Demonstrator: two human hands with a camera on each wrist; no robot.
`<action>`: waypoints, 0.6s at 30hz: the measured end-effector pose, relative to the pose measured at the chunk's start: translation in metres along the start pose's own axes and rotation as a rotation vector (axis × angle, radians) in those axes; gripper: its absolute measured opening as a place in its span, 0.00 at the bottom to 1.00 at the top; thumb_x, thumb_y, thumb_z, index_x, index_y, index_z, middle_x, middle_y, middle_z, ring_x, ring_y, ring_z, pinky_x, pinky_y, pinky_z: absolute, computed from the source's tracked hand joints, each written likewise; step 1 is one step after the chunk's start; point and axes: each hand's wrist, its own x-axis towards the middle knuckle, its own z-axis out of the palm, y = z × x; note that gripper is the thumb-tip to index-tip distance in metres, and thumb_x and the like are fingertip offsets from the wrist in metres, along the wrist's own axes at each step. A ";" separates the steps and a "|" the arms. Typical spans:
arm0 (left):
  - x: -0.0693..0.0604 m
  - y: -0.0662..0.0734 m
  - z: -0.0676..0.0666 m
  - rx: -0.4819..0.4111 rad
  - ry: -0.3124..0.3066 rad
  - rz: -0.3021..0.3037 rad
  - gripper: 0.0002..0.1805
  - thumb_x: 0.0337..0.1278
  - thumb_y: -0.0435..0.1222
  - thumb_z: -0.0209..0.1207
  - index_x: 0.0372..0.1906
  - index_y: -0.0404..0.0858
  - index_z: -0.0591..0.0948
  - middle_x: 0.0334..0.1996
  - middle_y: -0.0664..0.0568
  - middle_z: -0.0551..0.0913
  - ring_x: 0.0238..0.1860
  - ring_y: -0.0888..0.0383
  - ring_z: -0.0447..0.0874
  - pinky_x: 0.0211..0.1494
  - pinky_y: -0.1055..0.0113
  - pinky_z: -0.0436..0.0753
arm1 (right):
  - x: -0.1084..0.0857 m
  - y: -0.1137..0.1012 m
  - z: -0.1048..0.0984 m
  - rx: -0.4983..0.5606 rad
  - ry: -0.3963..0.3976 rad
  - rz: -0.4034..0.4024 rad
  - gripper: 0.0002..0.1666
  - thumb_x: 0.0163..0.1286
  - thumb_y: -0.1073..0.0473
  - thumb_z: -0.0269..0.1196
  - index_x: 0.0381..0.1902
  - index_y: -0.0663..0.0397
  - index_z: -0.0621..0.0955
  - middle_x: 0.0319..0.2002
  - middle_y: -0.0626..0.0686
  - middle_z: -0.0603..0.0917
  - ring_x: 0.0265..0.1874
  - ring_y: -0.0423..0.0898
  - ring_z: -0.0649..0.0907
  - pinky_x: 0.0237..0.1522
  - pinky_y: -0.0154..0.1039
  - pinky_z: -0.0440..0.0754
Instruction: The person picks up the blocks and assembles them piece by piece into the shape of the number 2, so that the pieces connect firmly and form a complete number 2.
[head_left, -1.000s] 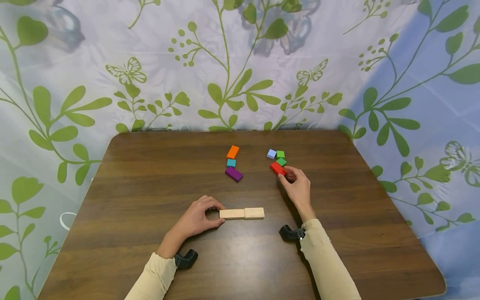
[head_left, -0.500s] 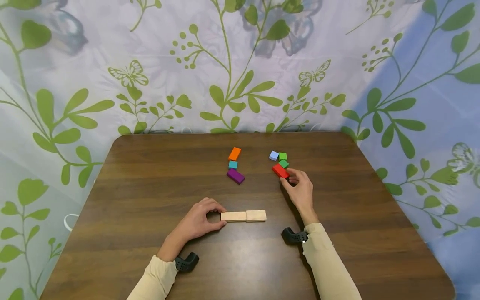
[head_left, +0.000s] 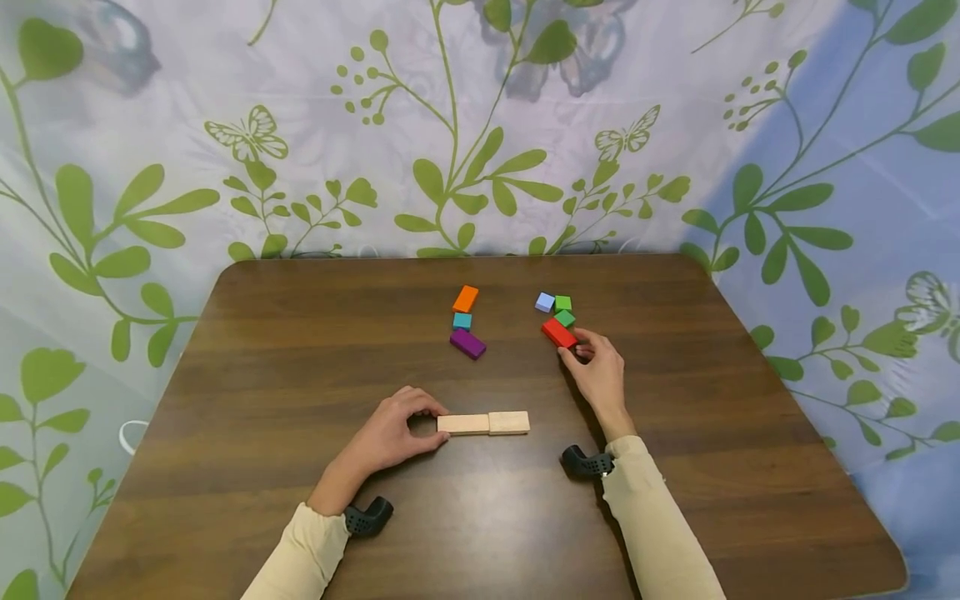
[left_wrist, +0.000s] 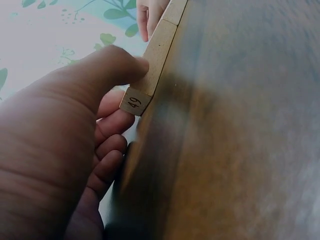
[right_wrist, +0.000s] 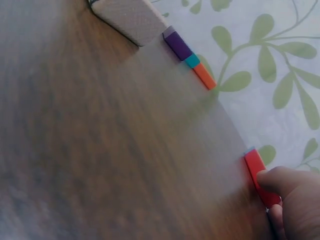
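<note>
Two pale wooden blocks [head_left: 462, 425] lie end to end on the table in the head view. My left hand [head_left: 393, 431] pinches their left end between thumb and fingers; the left wrist view shows the number 49 on that end face [left_wrist: 134, 102]. Farther right, my right hand [head_left: 599, 375] has thumb and fingers at the near right end of a red block [head_left: 559, 333], which it pinches. Directly behind the red block are a dark green block [head_left: 565, 318], a light green block [head_left: 562, 303] and a light blue block [head_left: 545, 302].
Left of the red block, a purple block [head_left: 468, 343], a teal block [head_left: 462, 321] and an orange block [head_left: 466, 298] form a line. They lie on the brown table [head_left: 315, 333], and a leaf-patterned cloth [head_left: 300, 125] hangs behind its far edge.
The head view has shifted slightly. Both hands keep nearly the same places at the blocks, and no block has visibly moved on the table.
</note>
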 end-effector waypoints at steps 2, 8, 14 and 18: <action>-0.001 0.000 0.000 -0.004 0.005 0.004 0.15 0.52 0.42 0.77 0.44 0.49 0.88 0.40 0.62 0.84 0.43 0.63 0.78 0.47 0.64 0.81 | 0.000 0.000 0.001 -0.010 -0.006 0.004 0.27 0.66 0.56 0.74 0.60 0.60 0.83 0.55 0.63 0.84 0.46 0.58 0.87 0.53 0.53 0.84; -0.001 -0.001 -0.001 -0.003 0.036 0.007 0.18 0.49 0.45 0.79 0.44 0.48 0.87 0.38 0.60 0.84 0.42 0.62 0.78 0.47 0.64 0.81 | 0.002 0.001 0.001 -0.038 -0.010 -0.006 0.25 0.67 0.56 0.74 0.59 0.60 0.84 0.53 0.63 0.85 0.47 0.57 0.88 0.53 0.53 0.84; 0.000 -0.002 -0.002 0.027 0.067 -0.012 0.19 0.45 0.48 0.80 0.42 0.48 0.88 0.36 0.59 0.84 0.41 0.62 0.78 0.47 0.64 0.81 | 0.002 0.000 0.000 -0.044 -0.009 0.003 0.26 0.66 0.55 0.74 0.59 0.60 0.83 0.54 0.63 0.85 0.47 0.58 0.88 0.54 0.53 0.83; 0.000 -0.002 -0.002 0.028 0.054 -0.025 0.18 0.46 0.48 0.80 0.41 0.48 0.87 0.35 0.60 0.84 0.40 0.62 0.78 0.47 0.64 0.81 | 0.001 -0.001 0.000 -0.045 -0.014 0.014 0.27 0.66 0.55 0.74 0.60 0.60 0.83 0.55 0.63 0.85 0.48 0.58 0.87 0.55 0.53 0.83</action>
